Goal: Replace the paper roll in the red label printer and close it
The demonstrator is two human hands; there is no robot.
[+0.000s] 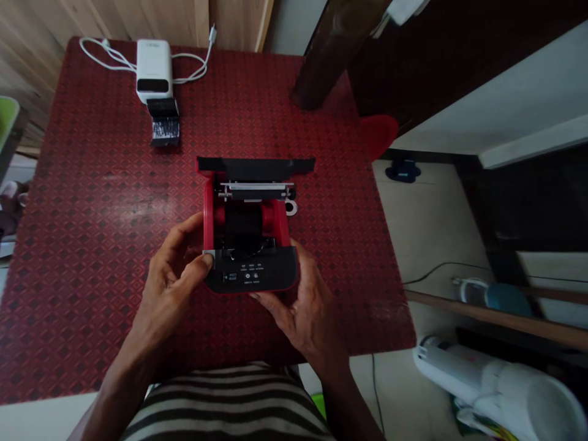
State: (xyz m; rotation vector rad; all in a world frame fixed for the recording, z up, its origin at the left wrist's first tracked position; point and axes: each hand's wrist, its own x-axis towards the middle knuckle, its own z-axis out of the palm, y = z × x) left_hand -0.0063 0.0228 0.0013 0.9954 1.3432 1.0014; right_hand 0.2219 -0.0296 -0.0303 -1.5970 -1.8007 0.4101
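Head view: a compact red-and-black machine (209,208) was held near the middle of a red diamond-patterned tablecloth (92,214), somewhat toward its near edge; it was gripped by both hands at its front corners (what kind of machine it was could not be settled from this view). The left hand (169,278) was closed on it, with the thumb (201,264) pressed against a small silver corner piece (208,255); the right hand (298,312) was curled around the front right corner, below a black control panel (250,274). The machine's top was open, and a thin metal bar (255,187) and a black band (241,223) were left exposed; either could be bent or snagged if the machine were knocked or pressed from above. A button on the panel could be pressed by accident if the grip shifted; the machine could also be tipped if the silver piece slipped from under the thumb. A white power unit (154,70) with a white cable (197,67) and a small black object (164,125) were left well apart, near the far edge.
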